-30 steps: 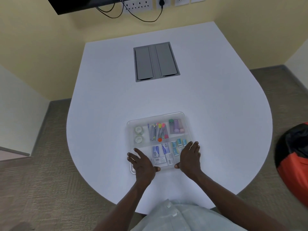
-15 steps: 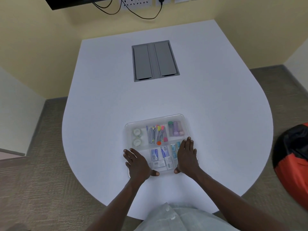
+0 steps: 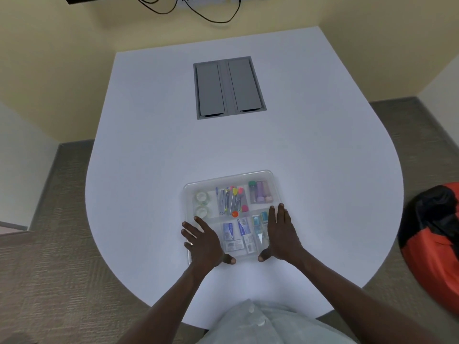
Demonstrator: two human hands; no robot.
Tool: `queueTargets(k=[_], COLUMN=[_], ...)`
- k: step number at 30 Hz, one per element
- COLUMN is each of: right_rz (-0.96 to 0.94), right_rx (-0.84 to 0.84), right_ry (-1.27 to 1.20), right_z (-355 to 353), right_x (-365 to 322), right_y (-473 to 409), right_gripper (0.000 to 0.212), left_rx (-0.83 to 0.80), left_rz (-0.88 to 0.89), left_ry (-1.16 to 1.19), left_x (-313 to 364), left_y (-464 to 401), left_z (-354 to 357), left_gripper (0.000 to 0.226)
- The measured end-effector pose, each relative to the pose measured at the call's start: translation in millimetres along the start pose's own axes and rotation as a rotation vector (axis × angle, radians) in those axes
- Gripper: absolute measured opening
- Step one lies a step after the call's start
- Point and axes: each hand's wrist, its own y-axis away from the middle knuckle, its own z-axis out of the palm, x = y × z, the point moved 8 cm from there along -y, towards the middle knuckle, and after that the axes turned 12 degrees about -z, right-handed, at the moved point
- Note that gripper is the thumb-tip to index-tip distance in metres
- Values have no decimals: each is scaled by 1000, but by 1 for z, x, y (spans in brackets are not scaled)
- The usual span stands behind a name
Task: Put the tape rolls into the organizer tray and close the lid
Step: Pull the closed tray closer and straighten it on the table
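A clear plastic organizer tray [image 3: 229, 177] lies near the front edge of the white table, with its transparent lid lying flat over it. Two clear tape rolls [image 3: 202, 196] sit one behind the other in its far-left compartment. Pens, clips, small bottles and staple boxes fill the other compartments. My left hand [image 3: 203, 242] lies flat on the lid's near-left corner, fingers spread. My right hand [image 3: 279, 234] lies flat on the near-right part, fingers together, thumb at the front edge. Neither hand holds anything.
A grey double-flap cable hatch [image 3: 229, 86] is set into the white table [image 3: 149, 145] further back. Black cables [image 3: 198, 14] hang on the yellow wall behind. An orange and black beanbag [image 3: 434, 234] sits on the carpet at the right.
Both hands stay pressed on the near end of the lid; the right hand has slid slightly inward and forward. The tray and its contents have not moved.
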Motion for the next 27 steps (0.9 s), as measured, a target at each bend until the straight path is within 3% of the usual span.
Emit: queueTargets(k=[3, 8, 16, 27], right_rz=[17, -11, -22, -1], right_rx=[54, 167, 70, 28], right_ry=[-132, -83, -10, 60], right_z=[-13, -43, -38, -42], right_x=[1, -2, -9, -8], right_y=[-5, -28, -50, -56], right_gripper=[145, 133, 133, 132], left_rx=[-31, 49, 11, 59], left_rz=[27, 98, 192, 173], left_ry=[46, 80, -5, -151], left_x=[-2, 4, 3, 9], left_y=[-1, -17, -45, -48], left_z=[1, -29, -43, -42], left_gripper=[168, 170, 170, 167])
